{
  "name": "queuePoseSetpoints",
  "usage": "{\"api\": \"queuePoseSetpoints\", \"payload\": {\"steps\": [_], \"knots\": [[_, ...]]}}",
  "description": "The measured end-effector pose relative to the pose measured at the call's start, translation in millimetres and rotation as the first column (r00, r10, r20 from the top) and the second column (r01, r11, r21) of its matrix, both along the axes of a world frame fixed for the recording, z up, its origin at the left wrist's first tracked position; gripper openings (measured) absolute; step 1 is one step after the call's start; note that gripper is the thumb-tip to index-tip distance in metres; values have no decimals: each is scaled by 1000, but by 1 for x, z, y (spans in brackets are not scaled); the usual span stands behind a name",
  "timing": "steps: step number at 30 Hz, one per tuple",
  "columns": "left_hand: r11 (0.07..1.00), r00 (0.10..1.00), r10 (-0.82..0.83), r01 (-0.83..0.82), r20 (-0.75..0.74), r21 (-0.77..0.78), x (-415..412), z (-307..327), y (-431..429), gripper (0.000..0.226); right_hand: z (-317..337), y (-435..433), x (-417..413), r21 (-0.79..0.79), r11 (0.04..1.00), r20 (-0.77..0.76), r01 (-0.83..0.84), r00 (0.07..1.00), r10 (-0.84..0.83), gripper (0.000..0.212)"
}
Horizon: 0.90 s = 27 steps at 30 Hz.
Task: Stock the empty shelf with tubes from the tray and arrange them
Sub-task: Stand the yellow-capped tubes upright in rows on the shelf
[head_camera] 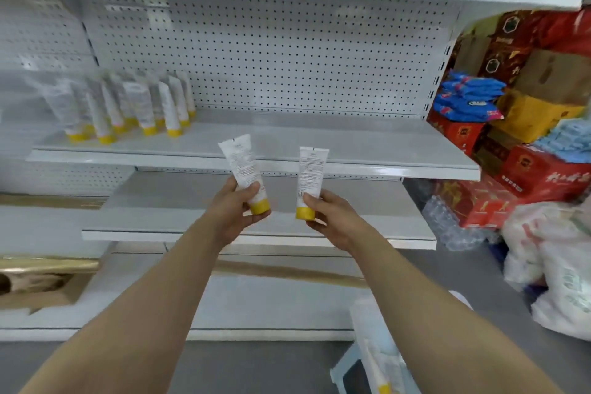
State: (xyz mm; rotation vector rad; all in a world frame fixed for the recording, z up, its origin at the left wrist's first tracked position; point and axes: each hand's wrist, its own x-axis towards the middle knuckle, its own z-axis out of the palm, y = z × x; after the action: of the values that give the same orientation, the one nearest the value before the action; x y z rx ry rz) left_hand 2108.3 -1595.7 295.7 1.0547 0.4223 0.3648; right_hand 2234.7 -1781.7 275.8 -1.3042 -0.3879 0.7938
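Care lies in landing each tube cap-down: the left hand [238,208] grips a tilted tube [243,166], the right hand [326,217] pinches an upright tube [311,174] near its yellow cap, both in front of the shelf [287,141], best set just beside the standing row [137,109].

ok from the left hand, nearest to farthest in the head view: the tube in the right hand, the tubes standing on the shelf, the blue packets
1. tube in the right hand, just right of the left hand
2. tubes standing on the shelf, up and left
3. blue packets, far right beyond the shelf end
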Motion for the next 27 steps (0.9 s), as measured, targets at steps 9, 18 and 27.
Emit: {"api": "queuePoseSetpoints", "payload": {"steps": [9,18,27], "knots": [[970,988,149,-154,42,187,-33,47,104,27,49,109,-9,58,997,101,-48,994,42,33],[909,948,315,-312,36,276,-25,67,204,35,76,226,17,120,989,185,-84,981,60,36],[789,884,463,-448,73,420,-20,59,303,32,71,331,26,77,994,240,-72,969,52,37]]}}
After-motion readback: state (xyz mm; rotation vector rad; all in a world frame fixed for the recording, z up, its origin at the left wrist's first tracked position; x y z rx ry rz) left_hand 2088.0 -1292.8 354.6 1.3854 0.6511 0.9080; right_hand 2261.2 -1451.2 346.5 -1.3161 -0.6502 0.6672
